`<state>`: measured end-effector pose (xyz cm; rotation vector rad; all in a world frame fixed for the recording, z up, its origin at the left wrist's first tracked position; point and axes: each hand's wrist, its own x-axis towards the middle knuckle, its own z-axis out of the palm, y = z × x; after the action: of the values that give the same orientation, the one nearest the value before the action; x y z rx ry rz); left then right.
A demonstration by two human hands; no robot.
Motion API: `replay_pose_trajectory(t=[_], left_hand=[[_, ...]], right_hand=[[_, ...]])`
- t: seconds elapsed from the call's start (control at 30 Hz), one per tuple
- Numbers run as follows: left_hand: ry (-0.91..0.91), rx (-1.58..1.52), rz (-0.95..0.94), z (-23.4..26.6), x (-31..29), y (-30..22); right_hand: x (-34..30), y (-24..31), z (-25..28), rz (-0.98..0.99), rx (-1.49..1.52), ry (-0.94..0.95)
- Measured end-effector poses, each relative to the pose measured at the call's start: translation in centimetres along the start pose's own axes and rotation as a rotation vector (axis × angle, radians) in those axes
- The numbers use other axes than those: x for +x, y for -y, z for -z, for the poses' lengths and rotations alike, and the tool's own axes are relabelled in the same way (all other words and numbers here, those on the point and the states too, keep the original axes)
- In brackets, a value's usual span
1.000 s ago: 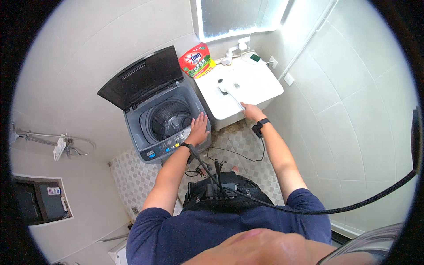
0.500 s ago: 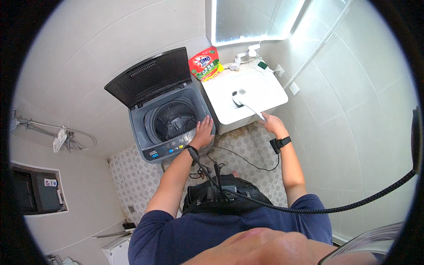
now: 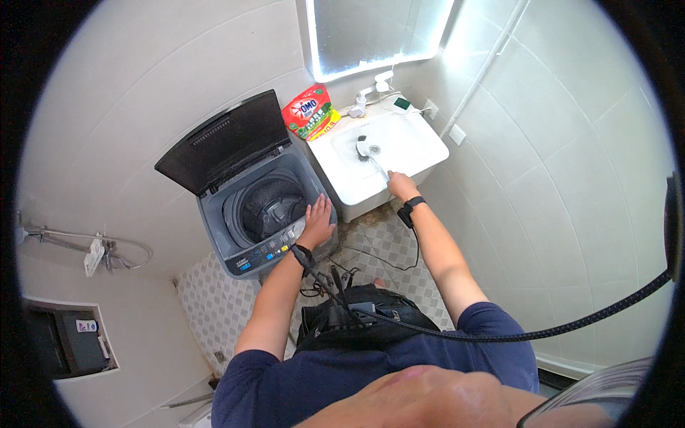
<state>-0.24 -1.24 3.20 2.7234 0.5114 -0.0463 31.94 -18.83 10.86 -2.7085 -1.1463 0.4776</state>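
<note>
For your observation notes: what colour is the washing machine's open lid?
Black, on the washing machine's lid; head view.

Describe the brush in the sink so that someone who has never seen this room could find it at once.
Find the white sink right of the open washing machine. Inside its basin lies the brush, its long white handle held by the right hand. Its dark bristled head distinguishes it from the red detergent bag behind.

Washer (image 3: pixel 246 214): grey body, black lid (image 3: pixel 225 143). Sink (image 3: pixel 414 146): white. Detergent bag (image 3: pixel 308 112): red with green and yellow. Floor (image 3: pixel 214 307): pale diamond-patterned tiles. Shirt (image 3: pixel 399 371): navy. Wristbands (image 3: pixel 412 210): black.
</note>
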Motion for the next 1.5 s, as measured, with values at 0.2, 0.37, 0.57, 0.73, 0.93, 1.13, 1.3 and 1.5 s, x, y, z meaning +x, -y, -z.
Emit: replay_pose_trajectory(t=[0.2,0.37,0.57,0.73,0.93,1.13,1.3,1.5], left_hand=[[-0.033,-0.01,-0.008,-0.6,0.1,0.2],[-0.055,-0.032,-0.026,-0.3,-0.1,0.1],[-0.06,-0.022,-0.035,-0.2,-0.3,-0.1],[-0.051,-0.003,-0.032,-0.1,-0.1,0.2],[-0.07,-0.002,-0.025,-0.6,-0.2,0.1],[-0.079,-0.002,-0.034,-0.5,-0.1,0.1],[-0.058,0.007,-0.046,-0.3,-0.4,0.3],[-0.051,-0.025,-0.04,-0.1,-0.4,0.2]], right_hand=[[-7.7,-1.5,5.0,0.062,-0.015,0.006],[-10.8,-3.3,6.7,0.002,0.042,-0.163],[-5.4,-2.8,0.8,-0.103,-0.061,-0.104],[-3.7,-1.0,-1.0,-0.099,-0.079,-0.16],[-8.4,-1.0,5.9,-0.067,-0.145,-0.052],[-8.1,-2.6,6.4,0.063,-0.084,0.025],[-4.0,-1.8,2.0,-0.013,-0.02,0.016],[-3.1,0.4,2.3,-0.063,0.046,0.077]])
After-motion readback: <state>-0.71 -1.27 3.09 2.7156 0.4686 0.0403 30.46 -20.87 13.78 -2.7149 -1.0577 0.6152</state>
